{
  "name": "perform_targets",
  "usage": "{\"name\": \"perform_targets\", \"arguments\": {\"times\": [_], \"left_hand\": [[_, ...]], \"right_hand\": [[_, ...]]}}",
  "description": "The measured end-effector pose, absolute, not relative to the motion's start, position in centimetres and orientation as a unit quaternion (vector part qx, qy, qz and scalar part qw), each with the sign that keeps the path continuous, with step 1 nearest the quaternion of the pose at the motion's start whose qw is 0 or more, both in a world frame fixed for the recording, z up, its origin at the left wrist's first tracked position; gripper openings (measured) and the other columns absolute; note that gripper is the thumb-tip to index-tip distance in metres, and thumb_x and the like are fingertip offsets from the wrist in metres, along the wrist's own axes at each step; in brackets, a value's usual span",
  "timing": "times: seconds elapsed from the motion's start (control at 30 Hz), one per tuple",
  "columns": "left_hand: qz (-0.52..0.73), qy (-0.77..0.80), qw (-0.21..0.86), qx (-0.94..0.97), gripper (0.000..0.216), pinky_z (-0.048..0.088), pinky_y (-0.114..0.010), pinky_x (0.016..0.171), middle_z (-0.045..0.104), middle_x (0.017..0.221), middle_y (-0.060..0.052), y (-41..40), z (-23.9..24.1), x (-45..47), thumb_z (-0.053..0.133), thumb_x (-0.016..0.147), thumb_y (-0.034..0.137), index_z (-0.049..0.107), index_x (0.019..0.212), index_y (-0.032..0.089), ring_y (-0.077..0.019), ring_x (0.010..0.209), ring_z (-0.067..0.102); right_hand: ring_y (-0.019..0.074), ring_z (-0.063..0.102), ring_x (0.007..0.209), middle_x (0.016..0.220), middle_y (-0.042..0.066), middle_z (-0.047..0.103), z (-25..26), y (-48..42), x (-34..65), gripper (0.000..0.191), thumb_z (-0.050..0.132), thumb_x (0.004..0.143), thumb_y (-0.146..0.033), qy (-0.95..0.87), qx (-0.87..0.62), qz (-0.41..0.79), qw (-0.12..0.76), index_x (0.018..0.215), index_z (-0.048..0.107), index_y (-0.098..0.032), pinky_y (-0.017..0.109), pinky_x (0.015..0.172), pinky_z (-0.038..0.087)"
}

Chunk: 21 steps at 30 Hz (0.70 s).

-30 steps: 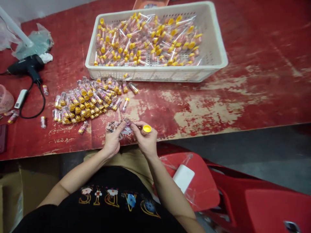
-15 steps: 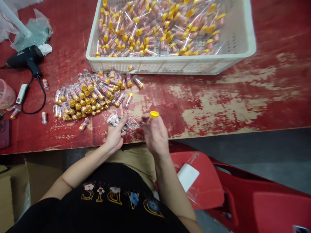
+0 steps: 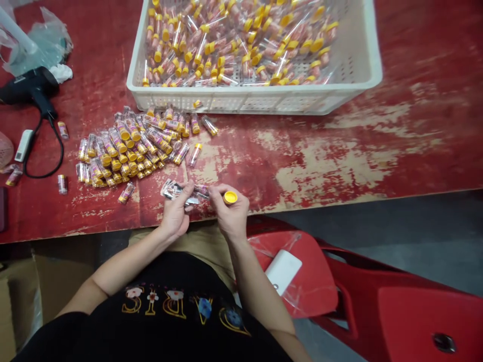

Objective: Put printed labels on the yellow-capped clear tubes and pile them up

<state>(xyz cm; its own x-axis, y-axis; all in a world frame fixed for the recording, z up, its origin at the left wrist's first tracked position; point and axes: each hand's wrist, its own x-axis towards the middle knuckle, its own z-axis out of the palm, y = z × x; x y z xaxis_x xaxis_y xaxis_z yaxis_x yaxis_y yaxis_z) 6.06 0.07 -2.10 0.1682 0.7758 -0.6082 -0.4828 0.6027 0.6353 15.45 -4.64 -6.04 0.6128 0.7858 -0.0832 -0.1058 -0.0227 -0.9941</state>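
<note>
My left hand is closed on a small bunch of printed clear plastic sleeves, its thumb pressed on top. One purple-printed sleeve sticks out to the right of that thumb. My right hand is wrapped round a yellow-capped tube, with the cap facing up and the body mostly hidden in the palm. Its thumb and forefinger reach the end of the purple-printed sleeve and seem to pinch it. Both hands are over the table's front edge.
Wrapped yellow-capped tubes lie piled beyond my left hand. A white crate of similar tubes stands behind. At left are a black heat gun and its looped cord. A red chair bearing a white object is at right.
My right hand has turned, tipping the cap's top towards me, and its fingertips have come to the sleeve by my left hand. The whole view has shifted slightly.
</note>
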Motion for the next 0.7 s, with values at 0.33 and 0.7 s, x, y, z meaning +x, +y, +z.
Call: {"name": "perform_targets", "arguments": {"times": [0.33,0.7], "left_hand": [[0.42,0.487,0.759,0.1,0.053,0.019,-0.015,0.042,0.052,0.065,0.007,0.9,-1.9,5.1,0.097,0.047,0.029,0.051,0.07,0.014,-0.0013,0.052,0.042],[0.375,0.464,0.786,0.16,0.054,0.019,-0.015,0.04,0.05,0.063,0.007,0.2,-2.1,4.5,0.095,0.051,0.04,0.052,0.073,0.016,-0.0029,0.052,0.041]], "right_hand": [[0.011,0.057,0.075,0.094,0.001,0.058,-2.7,-7.4,16.5,0.038,0.069,0.086,-0.052,-0.259,-0.516,0.376,0.725,0.116,0.062,-0.03,0.024,0.068,0.053],[0.0116,0.065,0.075,0.103,0.002,0.067,-3.0,-7.7,16.0,0.027,0.069,0.088,-0.031,-0.267,-0.538,0.324,0.731,0.111,0.057,-0.029,0.025,0.065,0.055]]}}
